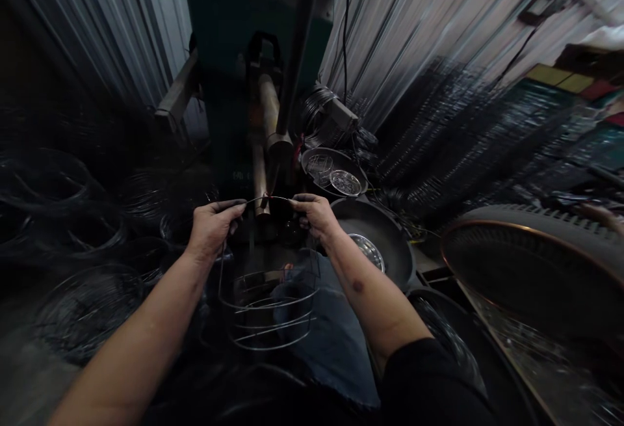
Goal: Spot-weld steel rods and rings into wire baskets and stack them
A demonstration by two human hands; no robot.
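My left hand point(213, 226) pinches one side of a thin bowed wire, with dark coverings on some of its fingers. Opposite it, my right hand point(314, 214) pinches the other side. The stretch of wire point(280, 198) between them passes at the tip of a machine's lower metal rod point(261, 182). Below the hands hangs a rounded wire frame point(273, 300) with several cross wires; its sides run up towards both hands, so the bowed wire seems part of it. Just above sits the machine's thicker upper rod point(271, 114), close to the lower one.
Dark green machine point(219, 42) stands ahead. On the right are a round pan point(397, 237) with a shiny metal dish point(368, 252), a smaller pan point(316, 182) behind and a large copper-rimmed round thing point(531, 224). Wire coils point(88, 309) lie left.
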